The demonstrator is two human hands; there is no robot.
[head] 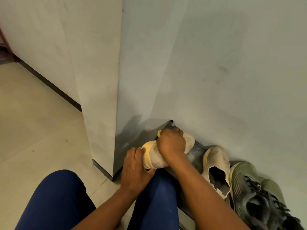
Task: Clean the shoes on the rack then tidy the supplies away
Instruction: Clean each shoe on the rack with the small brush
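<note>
both hands work on one cream shoe (154, 159) held above the left end of a dark rack (193, 154). left hand (137, 170), at the shoe's heel end: fingers curled around the yellowish sole edge, gripping it from the near side. right hand (172, 142), laid over the middle of the same shoe: fingers closed in a fist around a small item (159, 133) with yellow, green and red showing past the knuckles; what the item is cannot be told, since the fist hides most of it. the shoe's toe (189, 140) points away from the person, toward the wall corner, and sticks out beyond the right hand.

on the rack, just right of the held shoe: a second cream shoe (216, 165), worn and grey with dirt, toe toward the wall, opening facing up. touching its right side: an olive-green shoe with black laces (249, 188), with more olive-green showing beyond it at the lower right edge.

foreground: two knees in dark blue trousers (56, 201), the right knee directly under the left hand. left of the rack: a pale wall column (99, 80) with a dark skirting strip at its foot, standing on a light tiled floor (33, 122). behind the rack: a plain pale wall (216, 63) with faint scuff marks.
</note>
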